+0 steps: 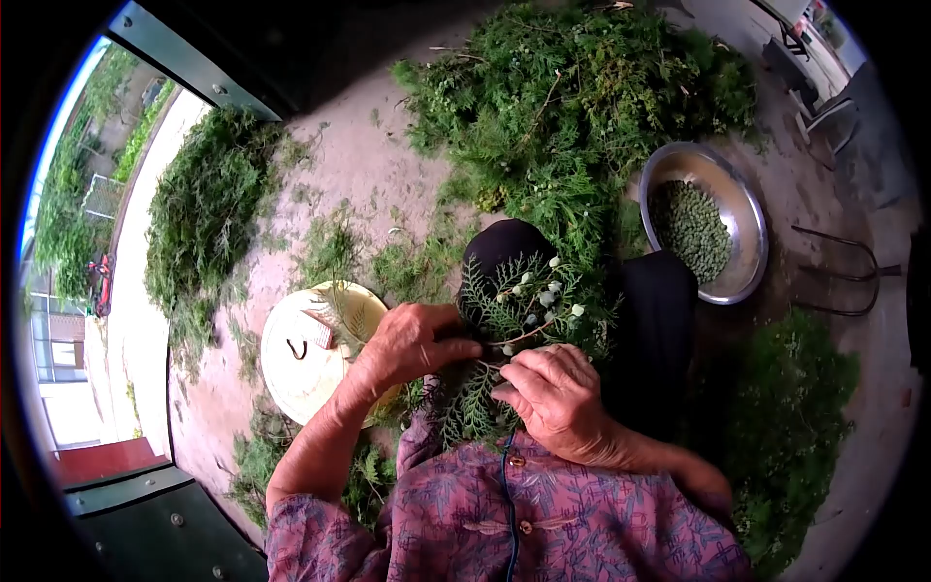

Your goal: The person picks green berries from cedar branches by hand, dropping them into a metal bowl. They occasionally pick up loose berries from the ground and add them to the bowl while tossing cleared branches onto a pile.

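Observation:
A green conifer sprig (504,293) with pale bluish-green cones is over my lap. My left hand (415,339) is closed on its stem, thumb and fingers pinched together. Close beside it, my right hand (558,396) has its fingers curled and pressed at the lower part of the sprig; what lies between the fingertips is partly hidden. The cones (548,296) cluster near the sprig's upper end, beyond both hands. Flat scaly leaves hang below the fingers against my patterned shirt (543,504).
A metal basin (752,254) holding many green cones stands at the right. Ahead lies a large heap of cut branches (572,107), with more piles at left (208,194) and lower right (790,417). A round pale yellow lid or stool top (291,388) is by my left arm.

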### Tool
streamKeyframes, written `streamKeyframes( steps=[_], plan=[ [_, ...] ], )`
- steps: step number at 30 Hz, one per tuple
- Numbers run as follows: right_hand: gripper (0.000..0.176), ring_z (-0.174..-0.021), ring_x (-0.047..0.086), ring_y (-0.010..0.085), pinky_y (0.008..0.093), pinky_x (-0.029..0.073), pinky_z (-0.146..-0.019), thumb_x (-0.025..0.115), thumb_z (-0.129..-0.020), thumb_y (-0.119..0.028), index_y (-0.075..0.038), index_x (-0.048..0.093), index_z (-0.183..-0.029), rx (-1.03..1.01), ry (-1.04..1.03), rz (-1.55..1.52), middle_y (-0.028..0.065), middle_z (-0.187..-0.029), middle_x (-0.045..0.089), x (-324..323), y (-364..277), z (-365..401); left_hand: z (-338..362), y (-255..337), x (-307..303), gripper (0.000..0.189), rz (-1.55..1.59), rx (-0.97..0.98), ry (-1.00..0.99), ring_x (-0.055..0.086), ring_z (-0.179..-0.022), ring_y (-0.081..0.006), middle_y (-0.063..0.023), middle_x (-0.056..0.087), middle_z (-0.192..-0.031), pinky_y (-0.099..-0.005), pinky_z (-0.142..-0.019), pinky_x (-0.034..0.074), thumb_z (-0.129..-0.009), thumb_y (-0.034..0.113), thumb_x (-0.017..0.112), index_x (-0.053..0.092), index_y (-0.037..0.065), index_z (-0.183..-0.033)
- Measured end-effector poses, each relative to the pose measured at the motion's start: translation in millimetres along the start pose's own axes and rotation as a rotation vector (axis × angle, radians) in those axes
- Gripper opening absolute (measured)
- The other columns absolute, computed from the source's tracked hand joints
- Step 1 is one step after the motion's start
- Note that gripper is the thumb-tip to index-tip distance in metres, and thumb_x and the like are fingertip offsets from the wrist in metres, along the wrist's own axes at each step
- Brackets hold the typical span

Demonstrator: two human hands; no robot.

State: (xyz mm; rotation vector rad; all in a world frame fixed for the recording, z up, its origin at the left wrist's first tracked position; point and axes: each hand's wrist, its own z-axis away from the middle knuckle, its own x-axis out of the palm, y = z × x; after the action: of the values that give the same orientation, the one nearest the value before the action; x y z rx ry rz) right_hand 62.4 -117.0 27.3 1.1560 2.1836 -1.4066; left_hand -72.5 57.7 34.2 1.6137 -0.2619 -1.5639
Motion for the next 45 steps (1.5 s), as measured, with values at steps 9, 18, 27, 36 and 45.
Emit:
streamKeyframes(
  steps=[9, 18, 27, 36, 45],
  plan=[
    [0.029, -0.081, 0.056, 0.0234, 0.0372, 0.043, -0.076, 0.07, -0.069, -0.013, 0.0, 0.059, -0.092, -0.036, -0.004, 0.082, 0.0075, -0.087, 0.056, -10, 19, -9, 10, 16, 24, 0.025, 0.36, -0.415, 0.158, 0.055, -0.066, -0.0099, -0.0058, 0.063, -0.071, -0.0273, -0.06, 0.044, -0.074, 0.02, 0.073, 0.061, -0.001, -0.083],
    [0.021, -0.078, 0.055, 0.0257, 0.037, 0.042, -0.075, 0.062, -0.071, -0.003, -0.002, 0.062, -0.091, 0.002, -0.08, 0.077, 0.009, -0.085, 0.059, 2, 32, 1, 1, 51, 21, 0.017, -0.276, 0.047, 0.511, 0.052, -0.083, -0.0295, -0.0086, 0.058, -0.084, -0.0396, -0.073, 0.039, -0.071, 0.017, 0.068, 0.062, 0.006, -0.083],
    [0.018, -0.082, 0.055, 0.0255, 0.0402, 0.042, -0.076, 0.058, -0.068, -0.009, -0.005, 0.06, -0.086, -0.082, -0.124, 0.192, 0.0085, -0.083, 0.057, 4, 32, 5, -58, 79, 39, 0.019, -0.099, 0.085, 0.248, 0.056, -0.074, -0.0301, -0.011, 0.061, -0.074, -0.0393, -0.066, 0.046, -0.075, 0.023, 0.065, 0.062, 0.005, -0.08],
    [0.018, -0.074, 0.061, 0.0201, 0.0267, 0.049, -0.063, 0.064, -0.074, 0.005, 0.0, 0.061, -0.091, 0.229, 0.437, -0.185, 0.0116, -0.089, 0.06, -47, 27, -15, -53, 83, 31, 0.016, 0.738, -0.24, 0.225, 0.055, -0.067, -0.0066, -0.0026, 0.064, -0.073, -0.0216, -0.061, 0.045, -0.077, 0.01, 0.065, 0.066, -0.002, -0.088],
    [0.021, -0.067, 0.058, 0.02, 0.0282, 0.046, -0.058, 0.068, -0.073, 0.0, -0.001, 0.058, -0.092, 0.298, 0.322, -0.291, 0.009, -0.077, 0.057, -37, 39, -42, -40, 75, 36, 0.016, 0.609, -0.106, 0.314, 0.055, -0.069, -0.0126, -0.0058, 0.062, -0.074, -0.0256, -0.064, 0.044, -0.077, 0.011, 0.067, 0.066, -0.001, -0.089]
  ],
)
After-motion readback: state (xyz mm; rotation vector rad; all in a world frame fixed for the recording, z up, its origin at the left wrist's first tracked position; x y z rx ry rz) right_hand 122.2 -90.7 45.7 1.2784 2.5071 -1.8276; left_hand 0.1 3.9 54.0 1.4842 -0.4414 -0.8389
